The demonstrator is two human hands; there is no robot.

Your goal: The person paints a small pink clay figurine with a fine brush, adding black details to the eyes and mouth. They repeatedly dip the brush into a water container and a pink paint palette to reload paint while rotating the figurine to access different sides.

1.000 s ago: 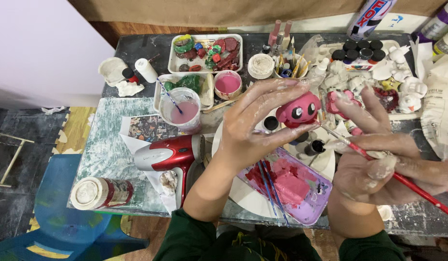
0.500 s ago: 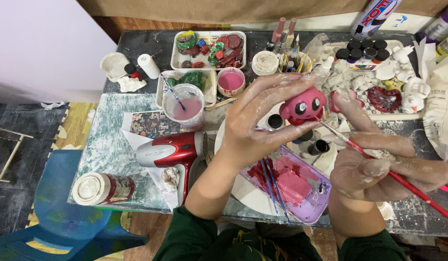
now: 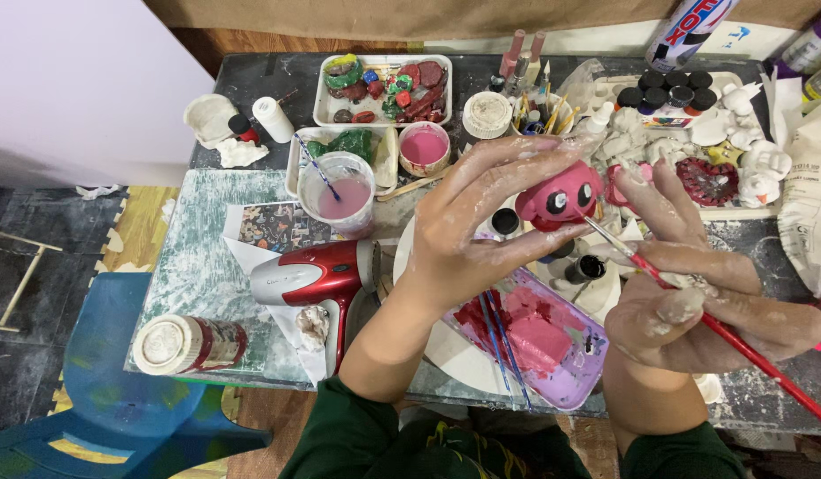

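Head view put the small pink figurine [image 3: 559, 197] with dark eyes just right of centre, lifted above the cluttered table [image 3: 242, 80]. At its 6 o'clock I saw the purple paint tray [image 3: 552, 355] smeared red and pink, resting on a white plate [image 3: 446, 350]. At 9 o'clock stood a cup of pink water [image 3: 342, 200], and at 8 o'clock lay the red hair dryer [image 3: 317, 275]. Small black paint pots [image 3: 663, 89] sat at 1 o'clock, white unpainted figures [image 3: 756, 164] at 3 o'clock. Nothing blocked my sight of the figurine's face. My left hand [image 3: 468, 235], streaked white, curled around it from the left, fingers gripping top and bottom. My right hand [image 3: 694, 306] was closed around a red-handled brush [image 3: 694, 310], its tip touching the figurine's lower right side.
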